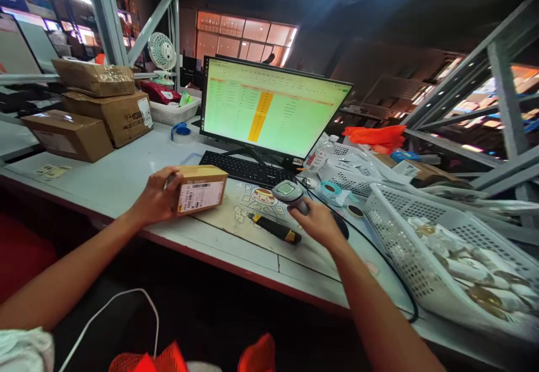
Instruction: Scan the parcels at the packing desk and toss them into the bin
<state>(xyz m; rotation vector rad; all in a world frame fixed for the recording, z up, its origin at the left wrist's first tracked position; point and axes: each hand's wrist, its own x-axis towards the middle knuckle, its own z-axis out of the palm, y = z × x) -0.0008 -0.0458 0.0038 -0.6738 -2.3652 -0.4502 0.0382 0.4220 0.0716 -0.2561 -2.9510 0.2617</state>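
Note:
My left hand (pixel 156 195) grips a small brown cardboard box (pixel 200 189) at its left end, holding it on the table with its white barcode label facing me. My right hand (pixel 319 221) holds a grey handheld barcode scanner (pixel 288 191), its head pointed left toward the box a short way off. A black and yellow utility knife (pixel 274 228) lies on the table between my two hands.
A monitor (pixel 269 106) with a green spreadsheet and a black keyboard (pixel 246 168) stand behind. Stacked cardboard boxes (pixel 103 106) sit at the left. A white basket (pixel 455 255) of packaged items fills the right side, tape rolls (pixel 332 189) beside it. The scanner cable (pixel 385 259) trails right.

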